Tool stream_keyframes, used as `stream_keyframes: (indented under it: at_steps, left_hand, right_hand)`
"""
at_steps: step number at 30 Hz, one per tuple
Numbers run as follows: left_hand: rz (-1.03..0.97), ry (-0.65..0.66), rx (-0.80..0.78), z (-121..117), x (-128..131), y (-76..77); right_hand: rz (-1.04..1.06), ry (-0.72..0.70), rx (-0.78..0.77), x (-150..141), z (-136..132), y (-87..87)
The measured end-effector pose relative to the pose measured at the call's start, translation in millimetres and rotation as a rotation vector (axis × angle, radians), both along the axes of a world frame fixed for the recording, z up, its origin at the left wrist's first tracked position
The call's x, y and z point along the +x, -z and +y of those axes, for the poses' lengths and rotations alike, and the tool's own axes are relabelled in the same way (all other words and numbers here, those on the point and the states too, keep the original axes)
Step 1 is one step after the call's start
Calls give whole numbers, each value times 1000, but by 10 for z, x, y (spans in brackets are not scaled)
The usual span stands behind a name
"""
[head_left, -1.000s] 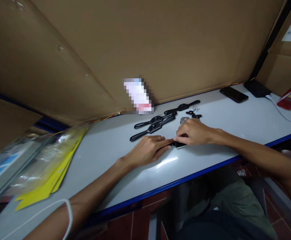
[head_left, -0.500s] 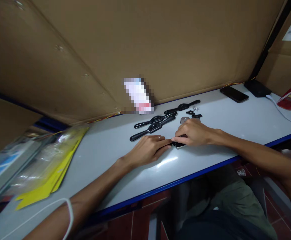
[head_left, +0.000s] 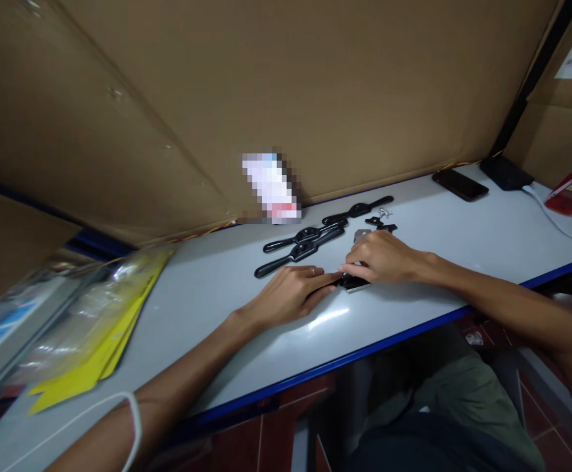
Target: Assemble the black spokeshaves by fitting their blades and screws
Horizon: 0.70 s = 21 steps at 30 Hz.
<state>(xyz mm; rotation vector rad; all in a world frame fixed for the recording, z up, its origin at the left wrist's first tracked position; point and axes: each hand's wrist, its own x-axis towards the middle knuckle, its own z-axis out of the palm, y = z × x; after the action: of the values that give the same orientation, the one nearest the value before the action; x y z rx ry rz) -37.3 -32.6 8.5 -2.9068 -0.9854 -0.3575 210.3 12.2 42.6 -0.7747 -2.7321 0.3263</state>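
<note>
Low over the white tabletop, a black spokeshave [head_left: 353,282] with a pale metal edge is partly covered by my fingers. My left hand [head_left: 293,288], a ring on one finger, is closed around its left handle. Curled fingers of my right hand [head_left: 377,255] press at the top of its middle; what they pinch there is hidden. Just beyond my right hand lie a grey flat blade [head_left: 362,235], small black cap pieces [head_left: 386,228] and several silver screws [head_left: 385,213]. Other black spokeshaves [head_left: 301,250] lie behind my left hand, one [head_left: 359,210] farther back.
A blurred-out phone-like screen [head_left: 273,187] leans on the cardboard wall [head_left: 364,98]. At the back right lie a dark phone [head_left: 460,185] and a black box [head_left: 506,173] with a white cable. Yellow plastic-wrapped packets [head_left: 103,347] lie left. A blue edge [head_left: 315,372] borders the table.
My right hand has risen slightly and shifted back, so more of the spokeshave's middle and its metal edge shows. My left hand stays in place.
</note>
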Motion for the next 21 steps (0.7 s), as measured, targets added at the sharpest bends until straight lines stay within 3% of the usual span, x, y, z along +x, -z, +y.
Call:
stream_keyframes:
  at_steps: [3, 8, 14, 21]
  left_hand:
    - [-1, 0, 0, -1, -5, 6]
    - [2, -9, 0, 0, -7, 9]
    - [-17, 1, 0, 2, -5, 5]
    - [16, 3, 21, 2, 0, -6]
  right_hand:
    - [-16, 49, 18, 7, 21, 20]
    - [27, -53, -31, -5, 18, 33]
    - [-17, 31, 5, 5, 24, 17]
    - [33, -29, -54, -5, 19, 23]
